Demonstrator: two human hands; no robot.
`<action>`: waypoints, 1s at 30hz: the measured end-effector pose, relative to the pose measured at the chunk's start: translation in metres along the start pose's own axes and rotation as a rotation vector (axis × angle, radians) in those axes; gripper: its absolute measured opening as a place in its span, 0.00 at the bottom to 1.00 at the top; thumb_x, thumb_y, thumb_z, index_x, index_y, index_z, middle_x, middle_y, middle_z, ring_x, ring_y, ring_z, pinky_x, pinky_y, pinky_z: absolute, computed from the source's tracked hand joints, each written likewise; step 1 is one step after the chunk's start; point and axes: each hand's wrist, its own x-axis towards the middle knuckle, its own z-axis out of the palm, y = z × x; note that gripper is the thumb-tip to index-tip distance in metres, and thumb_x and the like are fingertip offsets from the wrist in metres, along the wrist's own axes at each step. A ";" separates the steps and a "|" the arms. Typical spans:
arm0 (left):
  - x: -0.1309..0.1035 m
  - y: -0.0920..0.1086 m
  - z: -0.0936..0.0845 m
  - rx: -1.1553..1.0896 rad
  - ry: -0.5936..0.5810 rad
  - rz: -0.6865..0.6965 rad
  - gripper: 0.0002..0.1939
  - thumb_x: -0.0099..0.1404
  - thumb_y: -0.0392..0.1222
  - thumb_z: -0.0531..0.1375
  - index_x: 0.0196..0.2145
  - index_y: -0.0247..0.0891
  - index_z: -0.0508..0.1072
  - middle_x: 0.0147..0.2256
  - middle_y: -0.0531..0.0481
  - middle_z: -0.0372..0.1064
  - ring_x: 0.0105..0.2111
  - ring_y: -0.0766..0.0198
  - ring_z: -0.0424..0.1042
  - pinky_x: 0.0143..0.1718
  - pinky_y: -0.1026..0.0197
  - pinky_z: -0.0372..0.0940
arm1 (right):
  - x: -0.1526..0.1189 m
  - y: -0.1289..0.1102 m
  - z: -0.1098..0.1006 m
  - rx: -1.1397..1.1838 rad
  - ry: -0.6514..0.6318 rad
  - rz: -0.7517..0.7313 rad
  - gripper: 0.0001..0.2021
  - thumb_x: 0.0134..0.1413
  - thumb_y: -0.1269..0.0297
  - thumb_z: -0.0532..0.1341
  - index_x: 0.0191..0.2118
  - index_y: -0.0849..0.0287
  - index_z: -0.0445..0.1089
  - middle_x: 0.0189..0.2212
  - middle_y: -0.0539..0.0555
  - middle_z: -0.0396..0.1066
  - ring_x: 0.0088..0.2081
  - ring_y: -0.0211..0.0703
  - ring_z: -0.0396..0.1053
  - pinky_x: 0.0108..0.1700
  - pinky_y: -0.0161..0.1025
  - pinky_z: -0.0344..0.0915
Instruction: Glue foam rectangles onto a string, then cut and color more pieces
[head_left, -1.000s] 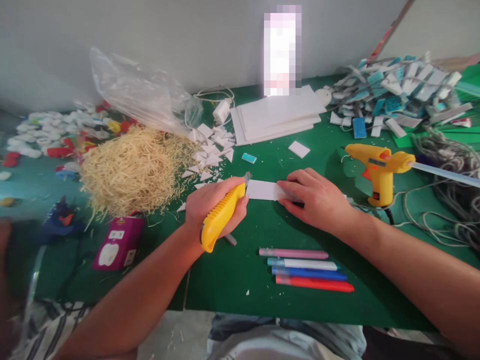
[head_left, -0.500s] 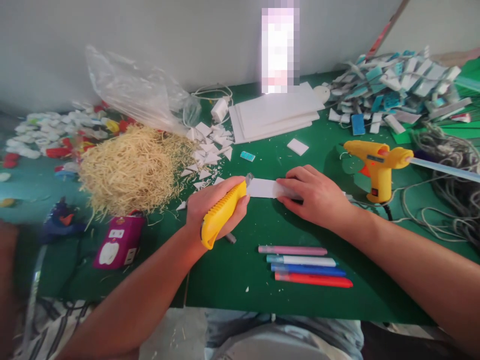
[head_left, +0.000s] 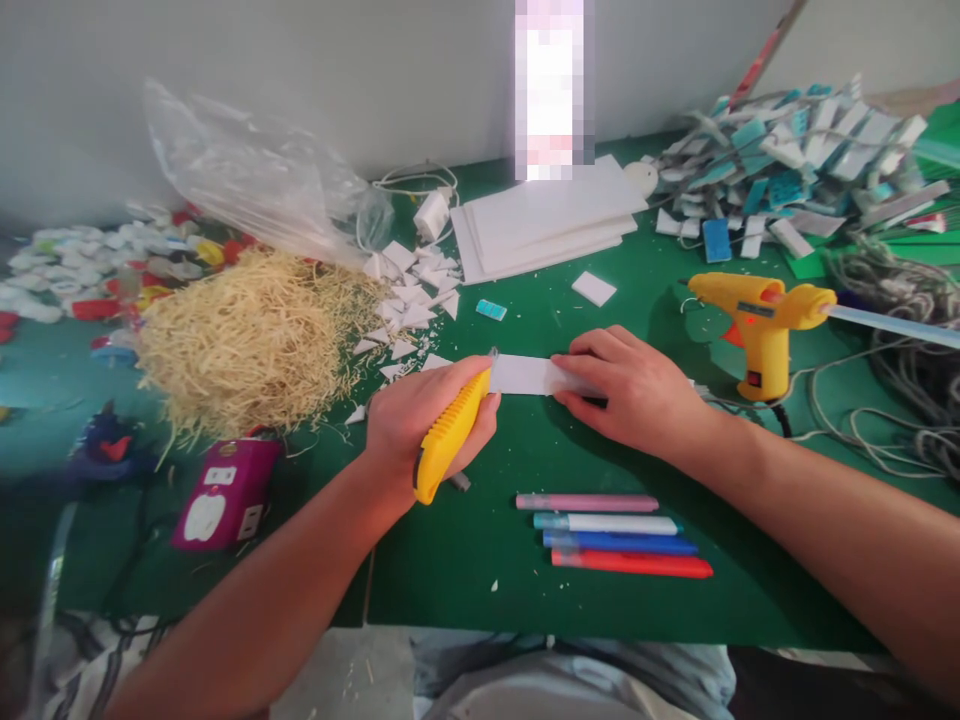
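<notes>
Cutting at the white strip (head_left: pixel 523 375), apparently partway; severance not discernible.
Yellow cutter (head_left: pixel 454 430) clenched in left hand (head_left: pixel 397 410), blade at strip's left end; strip grasped on table (head_left: pixel 450 590) by right hand (head_left: pixel 637 385). Small white pieces (head_left: pixel 412 310) already cut, seemingly; stacked sheets (head_left: pixel 547 225) left uncut.

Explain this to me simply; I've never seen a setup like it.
There is no machine here: these are a person's bare hands, seen by a camera worn on the head, looking forward and down. The left hand grips a yellow cutter; the right hand holds a white strip. On the green table lie four pens nearest the person, a glue gun to the right, straw to the left, and white boards at the back.
</notes>
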 end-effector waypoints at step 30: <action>-0.003 -0.001 -0.007 -0.013 0.009 -0.017 0.14 0.67 0.38 0.67 0.50 0.40 0.76 0.37 0.49 0.84 0.28 0.62 0.82 0.31 0.65 0.76 | 0.001 0.001 -0.002 0.006 -0.028 0.018 0.14 0.68 0.63 0.58 0.51 0.61 0.78 0.46 0.64 0.77 0.43 0.53 0.71 0.44 0.49 0.73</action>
